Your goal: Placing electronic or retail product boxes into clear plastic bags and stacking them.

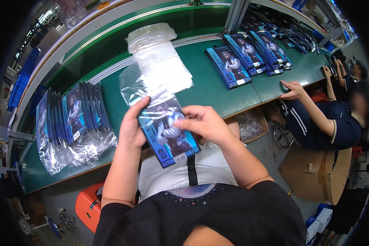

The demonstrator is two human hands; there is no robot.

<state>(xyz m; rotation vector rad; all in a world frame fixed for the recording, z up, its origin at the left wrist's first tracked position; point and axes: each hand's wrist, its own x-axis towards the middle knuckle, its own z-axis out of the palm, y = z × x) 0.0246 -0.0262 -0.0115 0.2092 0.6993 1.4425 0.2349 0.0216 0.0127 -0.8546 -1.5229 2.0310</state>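
A flat blue box (pixel 169 130) with a printed figure on its front is held over my lap, near the table's front edge. Clear plastic covers at least its upper part, and a loose clear bag end (pixel 131 84) sticks out beyond its far edge. My left hand (pixel 134 123) grips the box's left side, thumb on top. From the right, my right hand (pixel 205 125) holds the other side, its thumb lying across the front. The fingers beneath the box are hidden. Just beyond lies a stack of clear flat bags (pixel 162 65) on the green table.
Bagged blue boxes (pixel 76 110) stand in rows at the left of the green table (pixel 217 102). Unbagged boxes (pixel 229 65) are piled at the right. A co-worker's hand (pixel 293 90) is at the table edge. An orange stool (pixel 88 205) and a cardboard carton (pixel 311 170) stand below.
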